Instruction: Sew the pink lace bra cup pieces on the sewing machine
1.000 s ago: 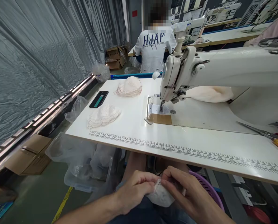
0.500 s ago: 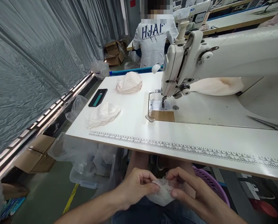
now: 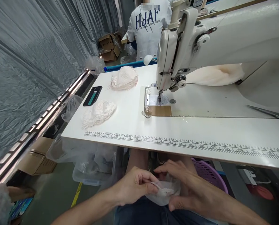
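Above my lap, my left hand [image 3: 139, 187] is closed, pinching a small piece of sheer white fabric [image 3: 161, 200] with a lacy edge between thumb and fingers. My right hand [image 3: 188, 189] curves around the other side of this fabric, its thumb and fingers spread apart. Part of the cloth lies beneath that palm and is hidden. On the table in front rest a white lace-edged fabric pile [image 3: 99, 112] and a pale pink fabric pile [image 3: 124, 78]. To the right stands a white sewing machine [image 3: 214, 43], its presser foot above the metal plate.
A phone [image 3: 92, 96] and scissors [image 3: 271, 113] lie on the white table [image 3: 130, 122], which has a printed ruler along its front edge. Below are a plastic bin [image 3: 90, 175] and a purple basket [image 3: 211, 175]. A person in a white shirt [image 3: 149, 34] sits ahead.
My right hand's fingers have spread and shifted left over the fabric, where they were gripping its edge. My left hand keeps its pinch. The camera view has tilted down slightly.
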The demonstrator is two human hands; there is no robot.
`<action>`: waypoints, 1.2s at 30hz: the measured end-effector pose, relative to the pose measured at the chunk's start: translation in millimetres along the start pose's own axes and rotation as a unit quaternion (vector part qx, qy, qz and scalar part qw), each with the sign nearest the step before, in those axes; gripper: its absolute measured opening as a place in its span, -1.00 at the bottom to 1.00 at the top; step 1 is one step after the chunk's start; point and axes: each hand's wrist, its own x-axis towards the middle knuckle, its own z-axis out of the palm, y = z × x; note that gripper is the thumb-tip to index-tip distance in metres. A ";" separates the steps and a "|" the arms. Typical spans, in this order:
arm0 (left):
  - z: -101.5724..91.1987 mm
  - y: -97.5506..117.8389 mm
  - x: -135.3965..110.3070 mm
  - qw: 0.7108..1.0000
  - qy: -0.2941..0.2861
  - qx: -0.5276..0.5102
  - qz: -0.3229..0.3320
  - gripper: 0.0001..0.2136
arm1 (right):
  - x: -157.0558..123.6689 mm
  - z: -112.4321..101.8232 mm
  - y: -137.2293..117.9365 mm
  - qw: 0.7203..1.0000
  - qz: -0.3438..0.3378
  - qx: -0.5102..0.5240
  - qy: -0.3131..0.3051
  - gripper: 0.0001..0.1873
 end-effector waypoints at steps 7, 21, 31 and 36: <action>-8.0 -2.2 -1.7 1.000 -0.005 -0.003 0.004 -0.66 | 1.5 0.2 3.1 0.998 0.053 -0.004 -0.017 -0.68; -12.8 2.8 -2.5 0.996 -0.050 0.070 0.003 -0.67 | 12.5 2.6 0.6 0.997 -0.050 0.048 -0.035 -0.71; -8.0 -4.8 7.6 0.995 0.032 0.091 0.000 -0.77 | -1.5 13.4 27.8 0.999 -0.002 0.030 0.025 -0.75; -12.3 -7.3 2.3 0.994 0.059 0.089 -0.004 -0.77 | 0.6 18.0 24.9 0.999 0.019 0.023 0.019 -0.84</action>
